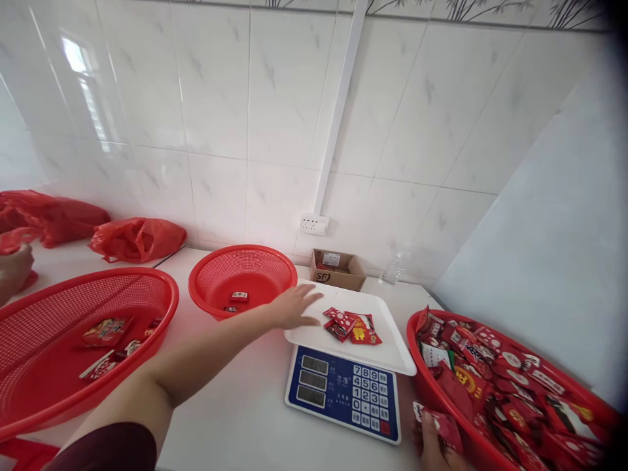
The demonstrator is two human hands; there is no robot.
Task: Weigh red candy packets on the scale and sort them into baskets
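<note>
My left hand (296, 307) reaches out over the left edge of the white scale tray (387, 350), fingers stretched and apart, holding nothing. Just right of it a few red snack packets (352, 326) lie on the tray. The tray sits on a blue digital scale (343, 390). My right hand (438, 439) is at the bottom edge, fingers closed on a red packet (444, 425) beside the red basket of packets (510, 386).
A small red basket (243, 278) with two packets stands behind my left hand. A large red basket (73, 340) holds a few packets at left. Another person's hand (14, 271) shows at far left by red plastic bags (137, 239). A small cardboard box (337, 269) sits against the tiled wall.
</note>
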